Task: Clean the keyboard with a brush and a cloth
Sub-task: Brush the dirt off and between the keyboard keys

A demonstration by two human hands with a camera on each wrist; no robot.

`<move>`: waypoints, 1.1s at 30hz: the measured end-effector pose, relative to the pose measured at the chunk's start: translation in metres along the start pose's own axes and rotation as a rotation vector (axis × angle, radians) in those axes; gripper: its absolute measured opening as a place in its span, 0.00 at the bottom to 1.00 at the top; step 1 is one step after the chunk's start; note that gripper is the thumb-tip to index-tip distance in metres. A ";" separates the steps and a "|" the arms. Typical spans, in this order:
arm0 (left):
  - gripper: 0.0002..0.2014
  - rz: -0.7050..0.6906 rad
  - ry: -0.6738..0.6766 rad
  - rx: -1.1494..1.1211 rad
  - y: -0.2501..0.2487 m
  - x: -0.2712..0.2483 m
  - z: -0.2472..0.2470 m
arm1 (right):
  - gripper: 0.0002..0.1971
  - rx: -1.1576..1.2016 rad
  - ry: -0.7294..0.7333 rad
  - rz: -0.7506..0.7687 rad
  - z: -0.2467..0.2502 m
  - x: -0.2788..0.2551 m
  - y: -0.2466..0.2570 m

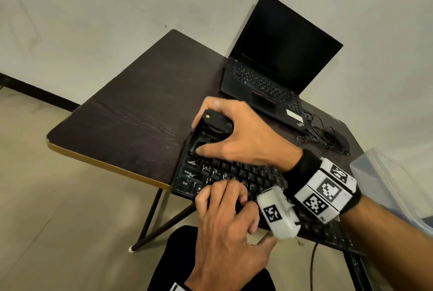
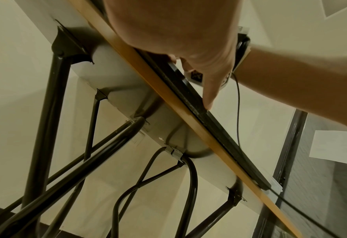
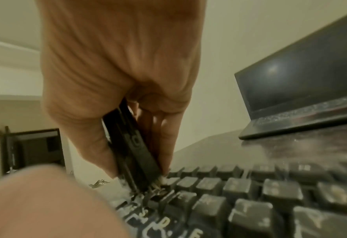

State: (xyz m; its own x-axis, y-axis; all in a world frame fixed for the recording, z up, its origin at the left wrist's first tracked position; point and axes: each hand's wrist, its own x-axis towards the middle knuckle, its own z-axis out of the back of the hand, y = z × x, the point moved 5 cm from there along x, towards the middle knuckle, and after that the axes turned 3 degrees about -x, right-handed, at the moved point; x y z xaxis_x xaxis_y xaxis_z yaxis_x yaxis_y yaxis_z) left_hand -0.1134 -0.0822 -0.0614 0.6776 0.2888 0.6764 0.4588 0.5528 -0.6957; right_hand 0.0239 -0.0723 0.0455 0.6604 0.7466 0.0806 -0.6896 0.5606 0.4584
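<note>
A black keyboard (image 1: 234, 171) lies along the near edge of the dark table (image 1: 140, 114). My right hand (image 1: 241, 136) grips a black brush (image 1: 216, 123) and holds it down on the keyboard's far left corner. In the right wrist view the brush (image 3: 135, 148) stands nearly upright, its bristles among the dusty keys (image 3: 250, 201). My left hand (image 1: 225, 220) holds the keyboard's front edge, fingers bent over the keys. From below, its thumb (image 2: 209, 96) lies against the keyboard's front edge (image 2: 209, 119). No cloth is in view.
An open black laptop (image 1: 281, 56) stands at the back of the table. A black mouse with a tangled cable (image 1: 339, 141) lies right of it. A clear plastic box (image 1: 386, 185) sits at the far right. The table's left edge drops to the floor.
</note>
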 end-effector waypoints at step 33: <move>0.28 -0.019 0.006 0.018 0.000 -0.001 -0.001 | 0.15 -0.109 -0.039 -0.162 0.025 -0.050 -0.030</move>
State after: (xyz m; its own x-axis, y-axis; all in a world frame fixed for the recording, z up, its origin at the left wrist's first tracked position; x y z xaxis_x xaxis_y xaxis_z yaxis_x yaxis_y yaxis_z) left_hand -0.1134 -0.0834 -0.0619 0.6726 0.2731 0.6877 0.4612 0.5720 -0.6783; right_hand 0.0185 -0.1352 0.0499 0.7749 0.6303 0.0484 -0.6001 0.7095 0.3694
